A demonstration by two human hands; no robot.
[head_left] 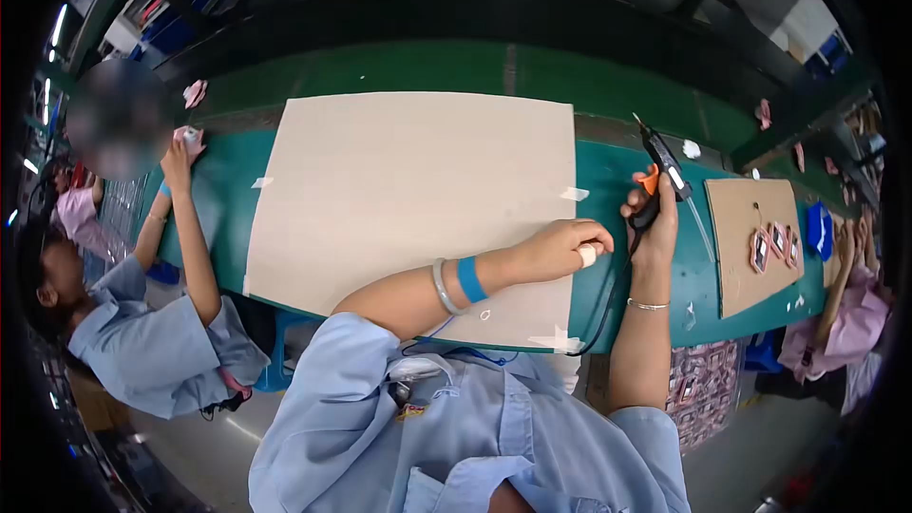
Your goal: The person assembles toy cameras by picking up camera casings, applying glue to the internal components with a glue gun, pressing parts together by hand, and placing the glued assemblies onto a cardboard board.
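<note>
Right hand [655, 223] wrapped round a glue gun [662, 160], left hand [560, 247] curled beside it
The right fingers are clamped on the black handle by the orange trigger [650, 180], the nozzle tilted up and away, the gun over the green worktop [698, 294] just right of a big cardboard sheet [427, 166]; the left hand, fingers bent down, is over the sheet's right edge, a pale piece [587, 255] at its fingertips, though whether it is gripped or worn I cannot tell; further right, small framed parts [779, 242] lie on a brown board [746, 287]
</note>
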